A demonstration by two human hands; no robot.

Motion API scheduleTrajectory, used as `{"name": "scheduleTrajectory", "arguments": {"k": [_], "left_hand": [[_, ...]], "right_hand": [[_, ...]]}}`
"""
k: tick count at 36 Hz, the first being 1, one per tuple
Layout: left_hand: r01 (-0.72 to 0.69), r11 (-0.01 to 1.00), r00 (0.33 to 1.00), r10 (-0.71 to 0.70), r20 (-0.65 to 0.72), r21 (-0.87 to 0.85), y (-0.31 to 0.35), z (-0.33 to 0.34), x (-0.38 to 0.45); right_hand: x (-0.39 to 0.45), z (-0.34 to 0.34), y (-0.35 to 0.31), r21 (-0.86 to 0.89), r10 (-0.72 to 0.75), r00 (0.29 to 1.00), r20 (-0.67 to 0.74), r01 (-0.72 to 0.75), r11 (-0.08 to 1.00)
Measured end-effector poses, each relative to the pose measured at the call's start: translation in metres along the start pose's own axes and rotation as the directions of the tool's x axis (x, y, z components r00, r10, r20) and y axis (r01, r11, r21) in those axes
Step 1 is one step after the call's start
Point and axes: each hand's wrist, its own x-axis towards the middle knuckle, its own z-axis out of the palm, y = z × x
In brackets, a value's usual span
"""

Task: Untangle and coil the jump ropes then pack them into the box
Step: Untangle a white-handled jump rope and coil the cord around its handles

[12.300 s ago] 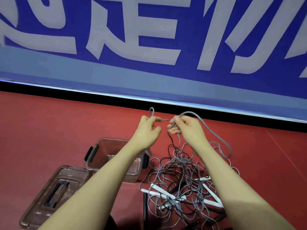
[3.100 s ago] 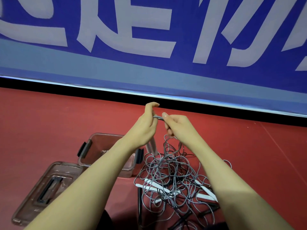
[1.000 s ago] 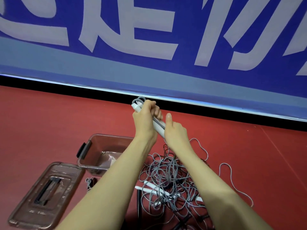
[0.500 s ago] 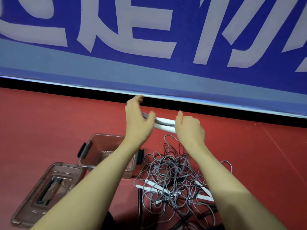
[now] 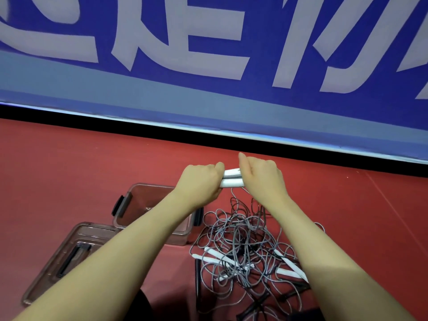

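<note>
Now left hand (image 5: 201, 181) has closed beside right hand (image 5: 262, 176); both grip the paired white plastic handles (image 5: 231, 178). Grey cord tangle (image 5: 243, 246) remains; coiling comes next.

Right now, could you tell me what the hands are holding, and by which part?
Both the left hand and right hand grip a pair of white jump-rope handles, one at each end.
</note>
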Motion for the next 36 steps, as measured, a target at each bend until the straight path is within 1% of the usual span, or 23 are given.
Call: {"name": "scheduleTrajectory", "arguments": {"k": [2, 4, 8, 10, 12, 13, 15, 18, 20, 21, 23, 25, 27, 28, 30, 33, 35, 36], "left_hand": [[0.009, 0.999, 1.000, -0.009, 0.009, 0.032, -0.004, 0.001, -0.001], [0.031, 0.999, 0.999, -0.032, 0.027, 0.010, -0.007, 0.001, -0.002], [0.105, 0.995, 0.993, -0.105, 0.046, 0.007, -0.016, -0.001, -0.004], [0.126, 0.992, 0.990, -0.127, 0.060, 0.018, -0.019, 0.001, -0.004], [0.136, 0.990, 0.985, -0.140, 0.100, 0.042, -0.020, 0.003, -0.006], [0.142, 0.989, 0.983, -0.146, 0.115, 0.046, -0.021, 0.003, -0.006], [0.155, 0.987, 0.977, -0.160, 0.141, 0.045, -0.021, 0.003, -0.007], [0.144, 0.988, 0.976, -0.151, 0.154, 0.054, -0.023, 0.003, -0.008], [0.119, 0.991, 0.981, -0.127, 0.148, 0.063, -0.022, 0.001, -0.009], [0.100, 0.992, 0.983, -0.111, 0.145, 0.082, -0.022, 0.000, -0.010], [0.073, 0.995, 0.988, -0.082, 0.130, 0.075, -0.020, -0.003, -0.010], [0.059, 0.997, 0.994, -0.063, 0.095, 0.045, -0.018, -0.005, -0.009], [0.028, 0.999, 0.999, -0.029, -0.030, -0.029, -0.018, -0.007, -0.009], [0.034, 0.996, 0.995, -0.041, -0.089, -0.080, -0.019, -0.009, -0.009], [0.092, 0.984, 0.992, -0.105, -0.077, -0.152, -0.018, -0.013, -0.009], [0.185, 0.967, 0.977, -0.200, -0.073, -0.177, -0.020, -0.012, -0.006], [0.251, 0.946, 0.959, -0.272, -0.078, -0.203, -0.022, -0.010, -0.006], [0.288, 0.932, 0.950, -0.307, -0.057, -0.219, -0.022, -0.010, -0.005]], "right_hand": [[-0.001, 0.000, 0.000, 0.069, -0.021, 1.000, 0.022, 0.019, 0.997], [-0.001, 0.001, 0.000, 0.139, -0.035, 0.997, 0.061, 0.026, 0.990], [-0.001, 0.004, 0.003, 0.278, -0.128, 0.973, 0.191, 0.072, 0.958], [0.000, 0.003, 0.005, 0.269, -0.148, 0.950, 0.275, 0.072, 0.960], [0.002, 0.006, 0.010, 0.179, -0.160, 0.928, 0.336, 0.104, 0.978], [0.002, 0.008, 0.012, 0.125, -0.171, 0.926, 0.336, 0.136, 0.983], [0.003, 0.013, 0.017, 0.048, -0.196, 0.942, 0.271, 0.190, 0.981], [0.004, 0.011, 0.019, -0.058, -0.213, 0.965, 0.151, 0.224, 0.973], [0.006, 0.009, 0.020, -0.138, -0.221, 0.969, 0.109, 0.235, 0.962], [0.007, 0.009, 0.022, -0.129, -0.199, 0.975, 0.100, 0.211, 0.969], [0.008, 0.008, 0.022, -0.029, -0.121, 0.988, 0.099, 0.124, 0.992], [0.009, 0.008, 0.023, 0.100, -0.075, 0.993, 0.096, 0.066, 0.993], [0.009, 0.006, 0.021, 0.180, -0.071, 0.993, 0.097, 0.053, 0.982], [0.008, 0.004, 0.019, 0.216, -0.069, 0.992, 0.101, 0.046, 0.975], [0.008, 0.004, 0.017, 0.312, -0.031, 0.992, 0.125, -0.010, 0.950], [0.008, 0.005, 0.010, 0.458, 0.024, 0.985, 0.170, -0.100, 0.883], [0.008, 0.005, 0.006, 0.548, 0.024, 0.973, 0.229, -0.149, 0.823], [0.008, 0.004, 0.004, 0.561, 0.018, 0.969, 0.246, -0.158, 0.813]]}}
